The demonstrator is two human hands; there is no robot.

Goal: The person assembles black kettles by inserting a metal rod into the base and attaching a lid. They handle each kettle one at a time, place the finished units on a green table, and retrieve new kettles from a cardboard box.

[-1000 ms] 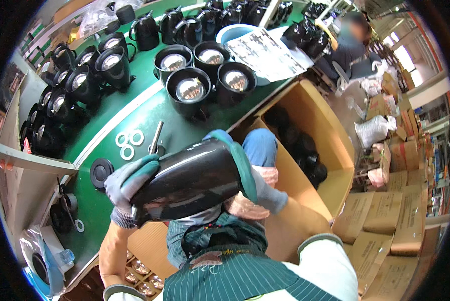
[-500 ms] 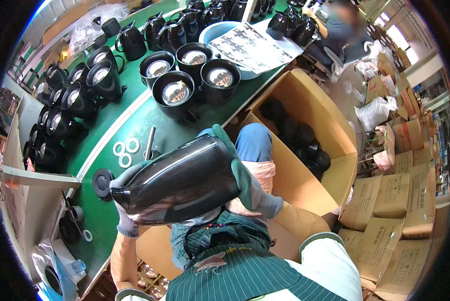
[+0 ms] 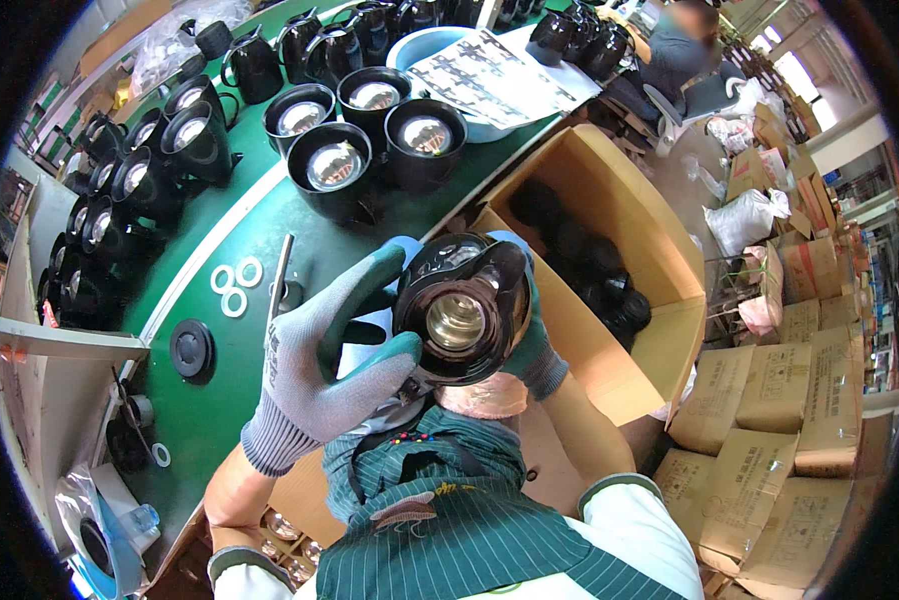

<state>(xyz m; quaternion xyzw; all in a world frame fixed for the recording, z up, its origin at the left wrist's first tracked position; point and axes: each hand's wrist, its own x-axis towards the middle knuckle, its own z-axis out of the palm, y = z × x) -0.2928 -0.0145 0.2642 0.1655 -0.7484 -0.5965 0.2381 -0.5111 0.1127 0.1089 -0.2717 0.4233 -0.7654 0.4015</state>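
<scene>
The person's right hand (image 3: 539, 345), gloved in grey and green, grips the glossy black, round-mouthed jug (image 3: 459, 315) immediately to its left, long axis pointing headward. The similarly gloved left hand (image 3: 334, 345), fingers parted, curves around the jug's opposite side; contact is unclear.

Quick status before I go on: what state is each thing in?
Held jug: open end facing the camera, silvery inside showing
Left hand: open beside the jug, thumb and fingers spread
Right hand: closed on the jug's right side
Black disc: lying flat
White rings: three, loose, flat
Carton: open, dark items inside
Blue basin: partly covered by patterned sheet
</scene>
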